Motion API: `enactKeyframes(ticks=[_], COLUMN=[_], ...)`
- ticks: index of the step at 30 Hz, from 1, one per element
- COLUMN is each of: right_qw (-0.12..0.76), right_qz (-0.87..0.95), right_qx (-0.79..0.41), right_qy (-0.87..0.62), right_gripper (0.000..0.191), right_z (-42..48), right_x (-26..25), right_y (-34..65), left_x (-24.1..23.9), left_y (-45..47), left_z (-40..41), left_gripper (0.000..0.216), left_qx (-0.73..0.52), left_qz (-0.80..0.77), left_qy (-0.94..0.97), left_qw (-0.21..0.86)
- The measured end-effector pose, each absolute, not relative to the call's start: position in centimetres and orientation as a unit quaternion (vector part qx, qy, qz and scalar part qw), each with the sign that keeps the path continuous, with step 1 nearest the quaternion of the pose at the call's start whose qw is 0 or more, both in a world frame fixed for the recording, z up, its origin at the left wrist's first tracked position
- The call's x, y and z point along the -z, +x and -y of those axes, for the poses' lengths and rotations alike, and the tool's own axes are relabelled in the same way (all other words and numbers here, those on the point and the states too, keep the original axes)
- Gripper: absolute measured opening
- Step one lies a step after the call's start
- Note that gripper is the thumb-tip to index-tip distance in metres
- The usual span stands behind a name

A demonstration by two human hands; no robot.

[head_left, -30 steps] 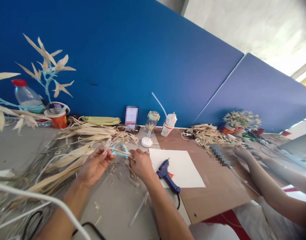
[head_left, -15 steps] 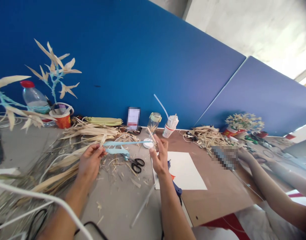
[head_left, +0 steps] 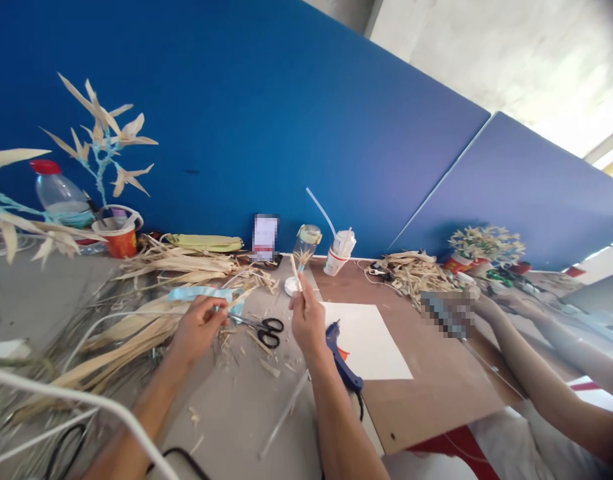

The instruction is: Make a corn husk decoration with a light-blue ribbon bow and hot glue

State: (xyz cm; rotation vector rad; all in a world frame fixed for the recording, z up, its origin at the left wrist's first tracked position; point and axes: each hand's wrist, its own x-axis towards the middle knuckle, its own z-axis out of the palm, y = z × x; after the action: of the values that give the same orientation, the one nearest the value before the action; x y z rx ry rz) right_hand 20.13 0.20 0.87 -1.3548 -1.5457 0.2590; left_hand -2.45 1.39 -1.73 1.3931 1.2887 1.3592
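My left hand [head_left: 201,328] is closed on a narrow strip of dried corn husk [head_left: 241,299], which points up to the right. Behind it a light blue strip [head_left: 179,293] lies over the husk pile. Scissors [head_left: 272,332] with black handles rest just right of that hand, their blades partly hidden. My right hand [head_left: 307,313] grips a thin pale stick [head_left: 294,268], held upright. Near its tip shows a small husk flower [head_left: 303,258]; whether it is joined to the stick, I cannot tell. A blue glue gun [head_left: 343,363] lies beside my right wrist on white paper [head_left: 376,343].
Husk piles [head_left: 196,267] cover the left and back of the table. A phone [head_left: 265,237], a lidded bottle [head_left: 307,239] and a white cup [head_left: 337,257] stand along the blue partition [head_left: 236,120]. Another person's arms [head_left: 521,360] reach in at right. A white cable [head_left: 86,397] crosses the left foreground.
The light blue strip, earlier stretched between my hands, now lies on the pile behind my left hand. My left hand has shifted right and lower; my right hand has moved slightly left and lower.
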Motion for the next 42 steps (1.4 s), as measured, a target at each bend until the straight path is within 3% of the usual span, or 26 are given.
enactKeyframes(ticks=[5, 12, 25, 30, 36, 42], right_qw=[0.461, 0.344, 0.38, 0.376, 0.356, 0.319], right_qz=[0.69, 0.712, 0.722, 0.652, 0.539, 0.521], right_qx=[-0.125, -0.274, -0.288, -0.412, -0.636, -0.65], right_qy=[-0.544, -0.548, -0.501, -0.514, -0.422, -0.452], right_gripper=[0.036, 0.028, 0.025, 0.04, 0.032, 0.031], right_z=[0.2, 1.3, 1.2, 1.1, 0.6, 0.7], right_x=[-0.6, -1.4, -1.1, -1.2, -0.8, -1.5], right_y=[17.4, 15.7, 15.4, 15.5, 16.1, 16.5], left_x=[1.5, 1.1, 1.7, 1.6, 1.5, 1.9], left_y=[-1.5, -0.6, 0.2, 0.4, 0.5, 0.1], left_z=[-1.0, -0.4, -0.2, 0.0, 0.2, 0.0], left_gripper=[0.036, 0.04, 0.031, 0.025, 0.026, 0.022], left_qx=[-0.546, -0.546, -0.531, -0.516, -0.52, -0.505], left_qz=[-0.477, -0.476, -0.451, -0.431, -0.409, -0.4], left_qy=[0.518, 0.472, 0.482, 0.51, 0.519, 0.567], left_qw=[0.454, 0.502, 0.532, 0.536, 0.541, 0.513])
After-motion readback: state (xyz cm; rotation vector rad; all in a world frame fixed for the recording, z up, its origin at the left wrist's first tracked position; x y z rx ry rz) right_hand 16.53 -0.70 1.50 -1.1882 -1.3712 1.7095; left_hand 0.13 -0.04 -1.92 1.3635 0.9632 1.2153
